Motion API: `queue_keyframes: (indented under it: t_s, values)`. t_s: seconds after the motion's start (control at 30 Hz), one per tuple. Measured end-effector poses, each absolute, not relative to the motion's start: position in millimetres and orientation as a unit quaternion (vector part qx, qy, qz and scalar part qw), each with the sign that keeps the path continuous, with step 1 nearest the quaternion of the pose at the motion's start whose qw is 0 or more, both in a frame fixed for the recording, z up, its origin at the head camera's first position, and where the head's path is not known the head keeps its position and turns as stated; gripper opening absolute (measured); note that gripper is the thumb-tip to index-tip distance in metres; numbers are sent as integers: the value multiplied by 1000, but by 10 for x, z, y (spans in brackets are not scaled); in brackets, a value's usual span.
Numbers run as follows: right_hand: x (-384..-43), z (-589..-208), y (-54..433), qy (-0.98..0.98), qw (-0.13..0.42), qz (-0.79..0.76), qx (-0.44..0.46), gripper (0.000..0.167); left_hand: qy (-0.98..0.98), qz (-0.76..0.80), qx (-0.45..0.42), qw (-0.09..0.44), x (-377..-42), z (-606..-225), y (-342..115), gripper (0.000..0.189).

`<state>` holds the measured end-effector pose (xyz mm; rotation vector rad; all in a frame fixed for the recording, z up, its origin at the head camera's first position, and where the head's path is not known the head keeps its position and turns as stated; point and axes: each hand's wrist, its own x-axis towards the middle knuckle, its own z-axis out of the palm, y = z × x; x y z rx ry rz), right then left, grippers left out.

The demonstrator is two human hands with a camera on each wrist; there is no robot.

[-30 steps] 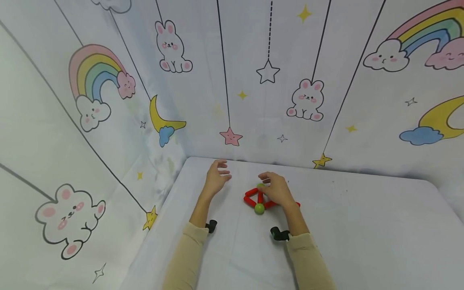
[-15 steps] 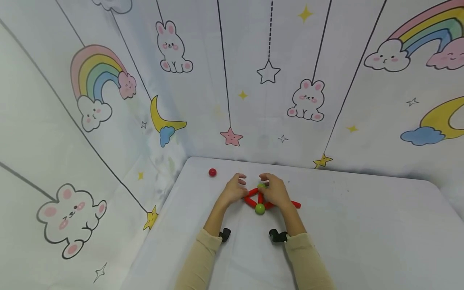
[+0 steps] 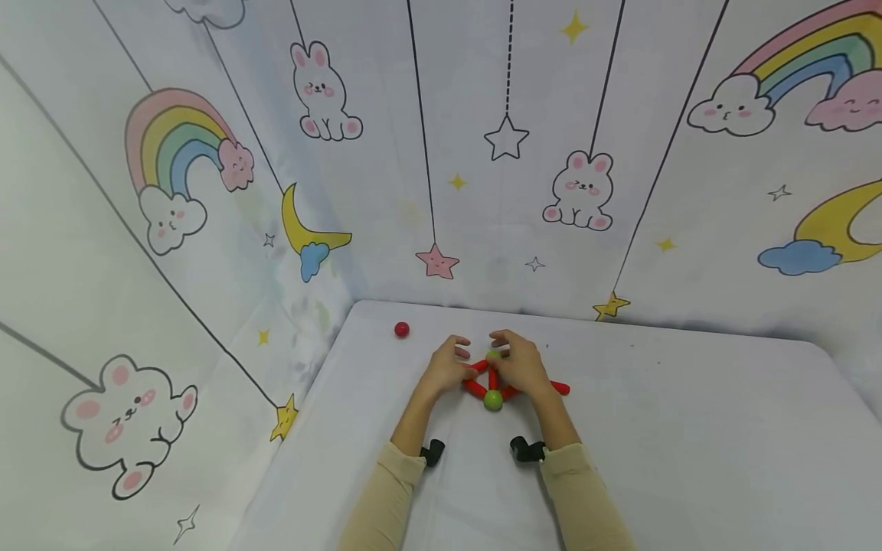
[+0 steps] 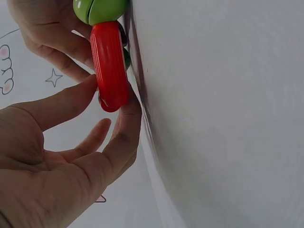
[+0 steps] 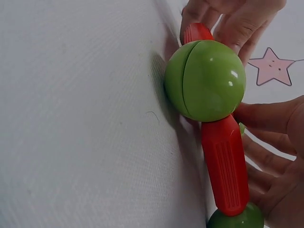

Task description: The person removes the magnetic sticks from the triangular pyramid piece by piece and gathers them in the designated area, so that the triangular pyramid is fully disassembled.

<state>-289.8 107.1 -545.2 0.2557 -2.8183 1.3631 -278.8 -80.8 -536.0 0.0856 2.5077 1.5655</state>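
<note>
A toy frame of red rods and green balls lies on the white table. Its near green ball [image 3: 492, 400] joins several rods, and a far green ball [image 3: 494, 355] sits behind it. My left hand [image 3: 444, 373] pinches the frame's left side; in the left wrist view, thumb and index finger hold the free end of a red rod [image 4: 110, 66]. My right hand [image 3: 524, 367] is over the frame, its thumb and fingers around the far green ball, which is mostly hidden in the right wrist view. Another red rod [image 3: 560, 388] sticks out to the right beneath that hand.
A loose red ball [image 3: 402, 329] rests near the table's back left corner. White cloth with printed rabbits, stars and rainbows hangs behind and to the left of the table [image 3: 689, 428]. Black wrist cameras sit on both forearms.
My left hand has moved right and nearer, from the back left to the frame, and now pinches its left side. The red ball has come into sight behind it. My right hand barely moved.
</note>
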Motion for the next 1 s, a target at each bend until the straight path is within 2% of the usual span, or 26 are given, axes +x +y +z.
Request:
queue_keyframes:
  t_s: [0.23, 0.5, 1.0]
  values:
    - [-2906, -5466, 1119, -898, -11, 433, 78, 51, 855, 515, 9, 62, -2777, -5331, -806, 59]
    - [-2908, -5467, 1141, -891, -23, 448, 73, 53, 866, 497, 7, 59, -2782, -5304, -844, 60]
    - [-2947, -5481, 1201, -895, -29, 441, 67, 55, 830, 557, -3, 40, -2873, -5159, -1196, 62]
